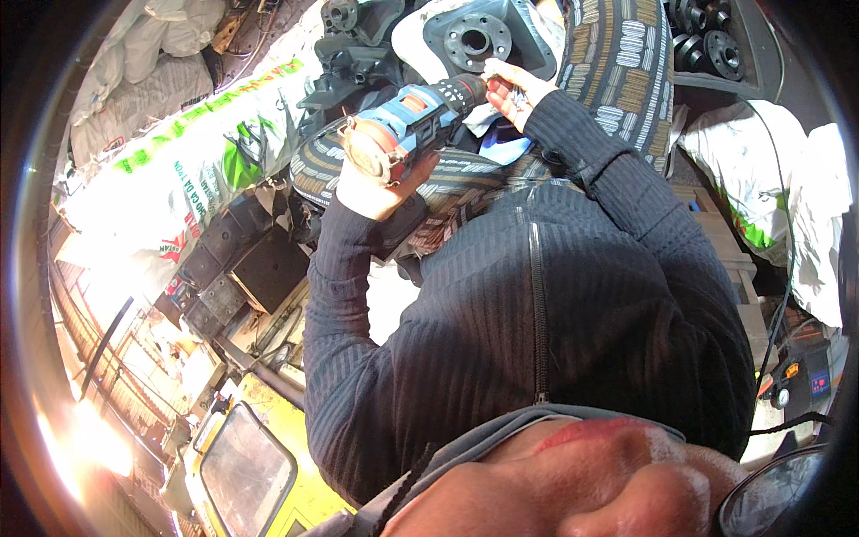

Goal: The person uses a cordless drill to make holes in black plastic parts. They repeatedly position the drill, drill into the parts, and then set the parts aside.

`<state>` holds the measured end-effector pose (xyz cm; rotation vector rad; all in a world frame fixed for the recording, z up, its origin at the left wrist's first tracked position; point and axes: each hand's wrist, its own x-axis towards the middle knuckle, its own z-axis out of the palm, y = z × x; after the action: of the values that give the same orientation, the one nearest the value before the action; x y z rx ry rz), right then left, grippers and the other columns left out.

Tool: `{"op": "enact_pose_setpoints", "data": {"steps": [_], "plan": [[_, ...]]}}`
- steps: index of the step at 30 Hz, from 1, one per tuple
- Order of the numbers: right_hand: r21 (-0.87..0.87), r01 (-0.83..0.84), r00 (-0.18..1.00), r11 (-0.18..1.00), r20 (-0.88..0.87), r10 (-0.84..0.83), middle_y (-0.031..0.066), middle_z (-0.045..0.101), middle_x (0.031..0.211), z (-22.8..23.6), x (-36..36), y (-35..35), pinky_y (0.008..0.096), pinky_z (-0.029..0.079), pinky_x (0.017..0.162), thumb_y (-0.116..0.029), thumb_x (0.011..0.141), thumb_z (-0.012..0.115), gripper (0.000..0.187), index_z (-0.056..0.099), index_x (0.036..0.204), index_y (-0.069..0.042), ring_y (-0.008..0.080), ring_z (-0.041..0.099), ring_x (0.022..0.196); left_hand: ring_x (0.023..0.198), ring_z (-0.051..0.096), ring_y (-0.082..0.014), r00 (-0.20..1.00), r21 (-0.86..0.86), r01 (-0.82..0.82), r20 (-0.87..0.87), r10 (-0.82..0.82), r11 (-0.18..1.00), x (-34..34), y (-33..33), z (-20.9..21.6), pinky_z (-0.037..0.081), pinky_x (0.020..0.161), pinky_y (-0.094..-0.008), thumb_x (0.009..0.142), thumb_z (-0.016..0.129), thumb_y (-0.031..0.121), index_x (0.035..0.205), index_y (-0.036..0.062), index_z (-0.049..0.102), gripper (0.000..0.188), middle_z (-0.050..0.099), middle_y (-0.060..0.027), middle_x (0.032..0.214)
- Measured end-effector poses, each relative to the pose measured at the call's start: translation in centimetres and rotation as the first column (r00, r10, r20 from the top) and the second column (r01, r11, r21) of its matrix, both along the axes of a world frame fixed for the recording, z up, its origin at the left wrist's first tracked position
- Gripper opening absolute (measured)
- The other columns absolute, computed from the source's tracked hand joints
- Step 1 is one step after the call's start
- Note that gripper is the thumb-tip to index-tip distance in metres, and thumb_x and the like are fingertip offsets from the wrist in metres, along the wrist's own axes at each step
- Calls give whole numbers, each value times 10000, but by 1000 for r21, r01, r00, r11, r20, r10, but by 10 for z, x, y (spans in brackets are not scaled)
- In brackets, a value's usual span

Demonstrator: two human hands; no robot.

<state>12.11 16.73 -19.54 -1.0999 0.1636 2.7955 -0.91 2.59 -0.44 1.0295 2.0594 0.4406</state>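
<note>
My left hand [380, 192] is wrapped round the grip of a blue and red cordless drill [416, 121], whose black chuck points up and right. At the chuck's front end, my right hand [516, 92] has its fingers closed in a pinch. Small silvery pieces, possibly screws, show in that hand; their kind is too small to tell. Just beyond my hands lies a dark grey round flange [474, 40] with a centre hole and a ring of bolt holes. It sits in a grey, square-edged part on white material.
Large white sacks [192, 174] fill the left, with dark moulded parts [344, 76] beside them. A crate [761, 88] of black round parts stands far right, above another white sack [747, 170] and a hanging cable. Patterned fabric [622, 80] borders the work.
</note>
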Motion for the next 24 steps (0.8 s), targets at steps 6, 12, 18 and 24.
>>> {"op": "enact_pose_setpoints", "data": {"steps": [6, 12, 18, 24], "plan": [[-81, 56, 998, 995, -30, -59, 65, 635, 862, 3, -6, 1, 221, 521, 674, -118, 836, 595, 146, 595, 940, -15, 137, 613, 779, 719, 599, -229, 917, 163, 272, -343, -204, 948, 6, 3, -4, 473, 665, -343, 708, 696, 182, 989, 32, 569, 342, 609, -88, 826], [-238, 63, 989, 969, -116, -93, 82, 630, 900, 4, -15, 10, 202, 491, 783, -89, 881, 504, 160, 570, 979, 19, 153, 605, 882, 898, 580, -306, 983, 190, 134, -146, -107, 972, 13, 9, -13, 457, 788, -386, 688, 672, 210, 1039, 38, 549, 410, 593, -139, 983], [47, 52, 996, 998, -77, -48, 108, 593, 1021, 4, -14, 16, 272, 497, 798, -161, 909, 467, 254, 553, 1105, -26, 169, 605, 852, 912, 569, -300, 918, 177, 237, -362, -160, 955, 0, 26, -13, 442, 816, -384, 694, 665, 209, 1058, 35, 527, 426, 585, -136, 989], [680, -265, 952, 683, 298, 72, 22, 552, 786, -10, 0, 14, 191, 474, 494, -220, 897, 503, 237, 585, 1061, -68, 71, 520, 593, 901, 594, -219, 948, 85, 176, -283, -146, 981, -34, 50, -21, 467, 765, -316, 671, 718, 115, 1048, 29, 561, 417, 606, -107, 993]]}}
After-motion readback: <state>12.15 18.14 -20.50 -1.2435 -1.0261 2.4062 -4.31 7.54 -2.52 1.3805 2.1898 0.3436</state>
